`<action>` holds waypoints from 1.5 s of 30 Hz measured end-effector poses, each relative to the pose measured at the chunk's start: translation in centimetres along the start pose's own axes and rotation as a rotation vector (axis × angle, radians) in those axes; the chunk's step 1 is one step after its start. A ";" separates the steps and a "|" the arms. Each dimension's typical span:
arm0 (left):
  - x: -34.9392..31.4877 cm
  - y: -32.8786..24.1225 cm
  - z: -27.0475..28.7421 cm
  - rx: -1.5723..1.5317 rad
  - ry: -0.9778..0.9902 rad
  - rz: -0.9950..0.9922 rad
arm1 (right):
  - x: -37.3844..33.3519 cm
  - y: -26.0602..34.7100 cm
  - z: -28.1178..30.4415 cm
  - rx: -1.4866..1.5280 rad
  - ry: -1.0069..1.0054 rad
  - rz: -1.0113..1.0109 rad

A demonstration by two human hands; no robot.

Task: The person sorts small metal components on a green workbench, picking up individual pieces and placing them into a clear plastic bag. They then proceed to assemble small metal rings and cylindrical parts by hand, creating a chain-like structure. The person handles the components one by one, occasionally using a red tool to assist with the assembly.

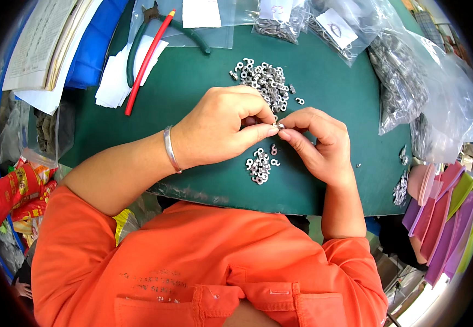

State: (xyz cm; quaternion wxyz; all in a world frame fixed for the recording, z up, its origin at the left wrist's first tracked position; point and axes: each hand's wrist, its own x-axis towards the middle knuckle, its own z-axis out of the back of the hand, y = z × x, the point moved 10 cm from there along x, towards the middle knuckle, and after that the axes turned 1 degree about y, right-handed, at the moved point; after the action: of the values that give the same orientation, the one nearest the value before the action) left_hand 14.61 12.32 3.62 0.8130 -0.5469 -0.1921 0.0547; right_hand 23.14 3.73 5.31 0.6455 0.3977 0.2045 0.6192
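Observation:
My left hand (228,125), a silver bangle (171,150) on its wrist, pinches a small silver metal part (278,126) between thumb and forefinger. The fingertips of my right hand (321,143) close on the same part from the other side, and the two hands meet over the table. Most of the part is hidden by the fingers. Just beyond my hands lies a larger pile of small grey hook-shaped metal pieces (269,82). Nearer to me, below the fingertips, sits a smaller heap of similar pieces (259,168).
Green-handled pliers (133,60) and a red pencil (150,62) lie on white paper at the far left. Clear bags of metal parts (397,76) line the back and right of the green table (193,188). More loose pieces (400,188) lie by the right edge.

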 end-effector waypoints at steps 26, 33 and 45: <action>-0.3 -1.7 -1.0 0.198 0.294 -0.066 | -0.1 -0.3 1.6 -0.154 -0.049 0.004; -1.1 -2.1 -2.6 0.223 0.458 -0.223 | 0.1 0.1 -0.5 -0.325 -0.034 -0.001; -0.6 2.8 -1.0 -0.223 0.115 0.382 | 0.1 0.3 -0.6 0.016 -0.046 0.017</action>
State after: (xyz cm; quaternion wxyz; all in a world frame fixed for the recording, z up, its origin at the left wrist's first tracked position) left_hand 14.76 12.38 0.55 0.7321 -0.6620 -0.0432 0.1547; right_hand 22.51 3.99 5.21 0.6416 0.4186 0.1911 0.6136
